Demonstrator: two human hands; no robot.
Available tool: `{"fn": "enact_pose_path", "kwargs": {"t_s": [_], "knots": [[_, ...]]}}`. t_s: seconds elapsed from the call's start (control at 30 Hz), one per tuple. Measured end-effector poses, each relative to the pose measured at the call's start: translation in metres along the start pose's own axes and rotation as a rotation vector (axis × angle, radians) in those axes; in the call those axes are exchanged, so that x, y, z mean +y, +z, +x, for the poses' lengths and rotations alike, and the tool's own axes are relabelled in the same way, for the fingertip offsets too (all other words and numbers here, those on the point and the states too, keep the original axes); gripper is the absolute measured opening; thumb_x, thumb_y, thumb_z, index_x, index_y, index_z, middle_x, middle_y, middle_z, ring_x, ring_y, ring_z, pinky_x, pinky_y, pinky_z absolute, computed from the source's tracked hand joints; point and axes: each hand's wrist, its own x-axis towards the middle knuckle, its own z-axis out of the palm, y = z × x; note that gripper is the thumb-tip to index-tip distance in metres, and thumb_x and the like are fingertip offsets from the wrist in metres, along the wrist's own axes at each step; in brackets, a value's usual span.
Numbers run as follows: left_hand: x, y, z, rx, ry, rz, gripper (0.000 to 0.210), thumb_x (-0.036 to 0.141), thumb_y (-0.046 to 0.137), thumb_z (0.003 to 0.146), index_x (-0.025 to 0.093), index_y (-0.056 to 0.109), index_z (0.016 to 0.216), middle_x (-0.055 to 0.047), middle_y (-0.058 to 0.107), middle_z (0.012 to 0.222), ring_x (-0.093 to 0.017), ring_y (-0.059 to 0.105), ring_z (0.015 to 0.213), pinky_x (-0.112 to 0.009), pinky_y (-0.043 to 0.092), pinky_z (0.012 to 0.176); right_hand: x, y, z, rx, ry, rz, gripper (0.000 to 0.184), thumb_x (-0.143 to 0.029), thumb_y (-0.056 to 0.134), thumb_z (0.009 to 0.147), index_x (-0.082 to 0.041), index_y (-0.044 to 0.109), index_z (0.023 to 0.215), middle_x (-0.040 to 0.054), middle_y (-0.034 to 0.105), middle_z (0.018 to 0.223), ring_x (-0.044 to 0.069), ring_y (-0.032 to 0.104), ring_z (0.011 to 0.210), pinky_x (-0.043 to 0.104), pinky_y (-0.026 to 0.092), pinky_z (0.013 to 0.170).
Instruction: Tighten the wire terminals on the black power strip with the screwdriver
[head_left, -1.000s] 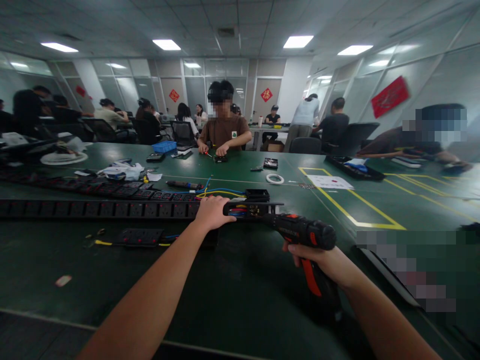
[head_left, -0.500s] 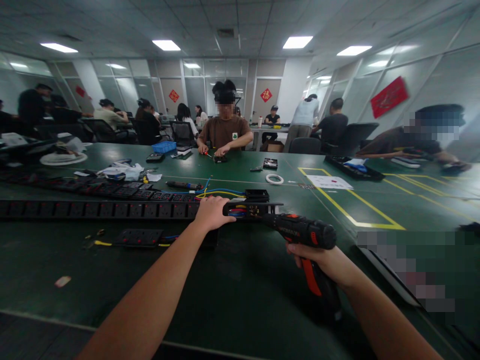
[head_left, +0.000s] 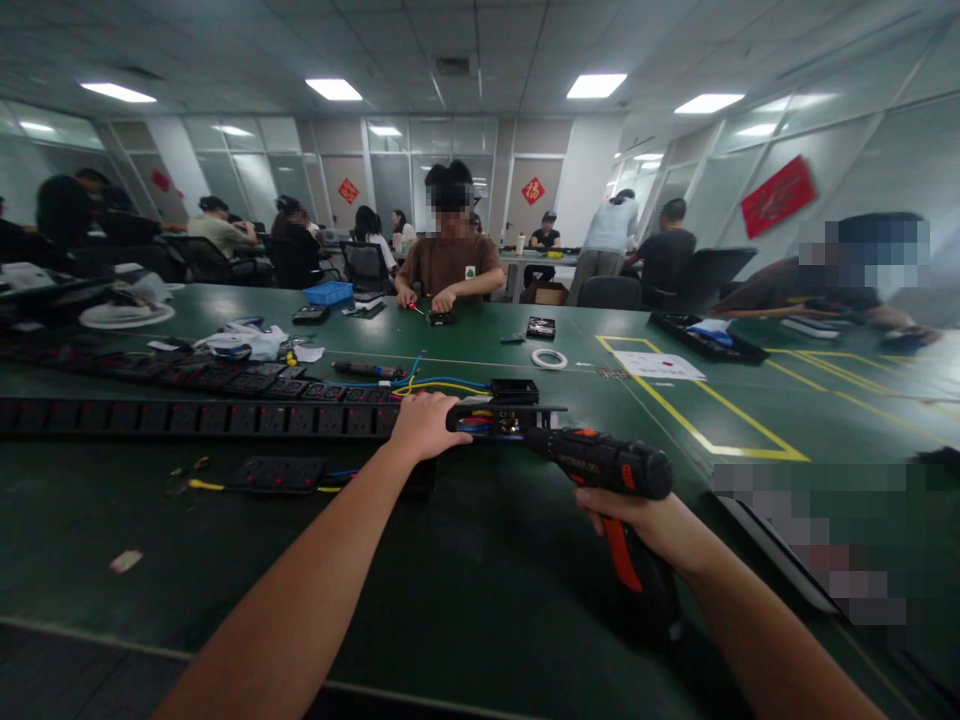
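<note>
A long black power strip (head_left: 225, 417) with a row of sockets lies across the green table. My left hand (head_left: 424, 428) is wrapped over its right part, thumb near red and blue wires inside the open end. In my right hand (head_left: 637, 515) is a black and orange cordless drill (head_left: 600, 460), gripped by its handle and pointing left. The drill's tip is at the strip's open end, by a small terminal piece (head_left: 510, 423); whether it touches a screw I cannot tell. A shorter socket block (head_left: 277, 473) with yellow and blue wires lies in front of the strip.
Behind the strip lie more socket strips, a dark pen-shaped tool (head_left: 367, 370), a small black box (head_left: 514, 389) and a white ring (head_left: 549, 358). Yellow tape (head_left: 712, 425) marks the table to the right. Across the table, a person in brown (head_left: 450, 265) handles a small black part.
The drill's tip has shifted very slightly, and a light now shines on the strip's open end. Both hands keep nearly the same place and grip.
</note>
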Motion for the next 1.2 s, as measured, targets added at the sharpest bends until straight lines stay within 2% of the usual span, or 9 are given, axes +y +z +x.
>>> {"fn": "enact_pose_path", "kwargs": {"t_s": [0.3, 0.5, 0.8, 1.03, 1.2], "knots": [[-0.0003, -0.0012, 0.0008, -0.023, -0.004, -0.026, 0.071, 0.076, 0.068, 0.080, 0.028, 0.065, 0.132, -0.010, 0.068, 0.132, -0.036, 0.060, 0.121, -0.048, 0.042, 0.099, 0.0008, 0.0006, -0.0010, 0.004, -0.013, 0.014, 0.034, -0.052, 0.078, 0.079, -0.019, 0.069, 0.078, 0.0003, 0.064, 0.062, 0.019, 0.058, 0.060, 0.034, 0.044, 0.062], [-0.0001, -0.0013, 0.0004, -0.015, -0.009, -0.015, 0.071, 0.076, 0.068, 0.080, 0.028, 0.065, 0.132, -0.010, 0.069, 0.131, -0.035, 0.060, 0.122, -0.047, 0.042, 0.101, -0.0019, -0.0001, -0.0013, -0.017, -0.027, 0.010, 0.035, -0.051, 0.078, 0.080, -0.019, 0.067, 0.071, 0.0006, 0.064, 0.061, 0.018, 0.058, 0.059, 0.032, 0.042, 0.060], [-0.0001, -0.0008, -0.0005, -0.006, -0.005, -0.016, 0.070, 0.076, 0.069, 0.080, 0.029, 0.065, 0.132, -0.010, 0.069, 0.130, -0.035, 0.061, 0.121, -0.046, 0.043, 0.099, -0.0025, -0.0017, 0.0004, -0.018, -0.015, 0.102, 0.030, -0.045, 0.081, 0.075, -0.018, 0.069, 0.079, 0.0005, 0.065, 0.061, 0.018, 0.059, 0.057, 0.032, 0.045, 0.060], [-0.0006, 0.0011, 0.0006, -0.015, -0.010, -0.017, 0.070, 0.075, 0.069, 0.080, 0.030, 0.065, 0.134, -0.010, 0.068, 0.134, -0.037, 0.059, 0.123, -0.049, 0.042, 0.100, -0.0013, -0.0017, 0.0010, -0.001, -0.007, 0.118, 0.027, -0.043, 0.080, 0.074, -0.019, 0.069, 0.076, 0.0003, 0.065, 0.061, 0.018, 0.059, 0.058, 0.032, 0.047, 0.059], [-0.0005, -0.0003, 0.0000, -0.022, -0.011, -0.021, 0.071, 0.075, 0.069, 0.080, 0.029, 0.065, 0.134, -0.010, 0.068, 0.133, -0.037, 0.060, 0.123, -0.048, 0.042, 0.100, -0.0013, -0.0016, 0.0024, -0.013, -0.051, 0.170, 0.024, -0.039, 0.080, 0.074, -0.018, 0.070, 0.081, 0.0011, 0.066, 0.065, 0.017, 0.058, 0.057, 0.031, 0.045, 0.058]]}}
